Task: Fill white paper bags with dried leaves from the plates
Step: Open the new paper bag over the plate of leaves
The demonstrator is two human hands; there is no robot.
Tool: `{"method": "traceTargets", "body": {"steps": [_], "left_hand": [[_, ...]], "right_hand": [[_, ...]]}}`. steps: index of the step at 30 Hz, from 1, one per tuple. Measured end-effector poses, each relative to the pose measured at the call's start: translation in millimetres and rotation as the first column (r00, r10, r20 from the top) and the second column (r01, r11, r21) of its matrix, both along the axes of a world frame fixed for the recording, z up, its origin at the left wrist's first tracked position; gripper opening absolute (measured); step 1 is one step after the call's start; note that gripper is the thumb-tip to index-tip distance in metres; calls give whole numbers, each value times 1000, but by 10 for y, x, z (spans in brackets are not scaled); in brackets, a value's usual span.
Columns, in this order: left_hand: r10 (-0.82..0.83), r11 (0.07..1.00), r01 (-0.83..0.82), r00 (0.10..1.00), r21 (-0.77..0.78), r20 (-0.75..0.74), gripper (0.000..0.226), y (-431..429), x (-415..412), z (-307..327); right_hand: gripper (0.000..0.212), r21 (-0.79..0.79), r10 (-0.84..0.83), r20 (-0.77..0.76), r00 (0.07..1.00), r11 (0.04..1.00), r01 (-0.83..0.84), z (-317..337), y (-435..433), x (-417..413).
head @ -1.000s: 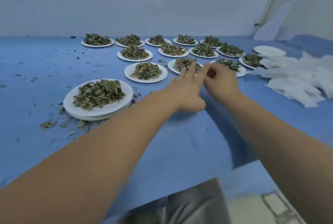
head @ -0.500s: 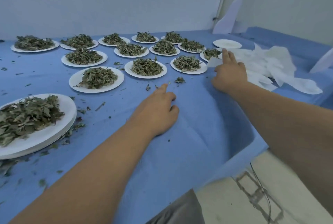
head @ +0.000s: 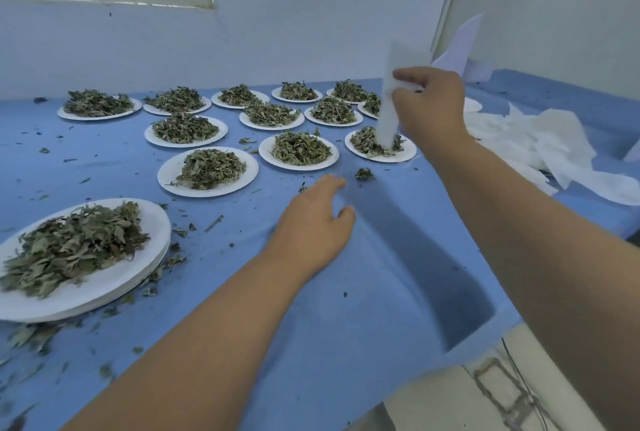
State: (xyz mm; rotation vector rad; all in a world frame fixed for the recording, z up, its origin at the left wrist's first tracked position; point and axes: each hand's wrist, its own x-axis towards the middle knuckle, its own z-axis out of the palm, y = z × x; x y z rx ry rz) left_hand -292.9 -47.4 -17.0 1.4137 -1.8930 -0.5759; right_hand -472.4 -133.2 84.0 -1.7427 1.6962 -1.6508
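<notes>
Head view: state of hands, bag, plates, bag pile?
right hand, pinching the paper bag
paper bag, upright, above a full plate
left hand, empty, resting on cloth
plates, heaped with dried leaves
bag pile, lying loose on cloth

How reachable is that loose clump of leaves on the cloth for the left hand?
Probably yes: the left hand rests on the cloth just short of the clump, with nothing standing between them.
</notes>
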Motion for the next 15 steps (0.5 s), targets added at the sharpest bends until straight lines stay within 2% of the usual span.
{"method": "traceTargets", "body": {"steps": [1,2,3,4,5,6,8,9,11,12,13,15], "left_hand": [[39,998,-29,981,55,-188,48,19,8,76],[80,990,-24,905,138,-418,49,33,32,164],[116,977,30,757,212,-643,45,49,79,267],[153,957,119,568,264,-809,36,60,158,360],[183,935,217,386,282,-904,27,72,268,434],[207,919,279,257,277,-944,21,90,404,489],[265,913,285,128,291,-956,16,166,688,549],[291,922,243,86,303,-953,15,224,844,562],[288,948,128,52,293,-956,12,343,1172,560],[265,961,59,74,270,-961,13,420,1344,567],[251,968,-30,127,249,-960,14,506,1514,587],[282,941,-278,341,191,-897,17,669,1847,626]], "right_hand": [[41,9,90,160,983,996,-93,16,88,180],[37,15,171,311,935,983,-185,17,162,355],[33,20,242,453,858,960,-281,13,235,521],[29,18,297,580,758,926,-377,12,305,685],[26,8,333,686,647,886,-464,6,378,846],[23,-5,352,760,546,844,-536,-6,445,1000],[19,-23,376,825,422,767,-641,-42,566,1252],[20,-14,392,821,415,741,-672,-66,623,1372],[21,55,434,721,539,740,-670,-111,723,1585],[22,94,454,648,611,749,-656,-133,769,1695],[22,131,470,587,660,749,-650,-151,815,1797],[20,206,524,492,695,706,-678,-154,911,2014]]}}
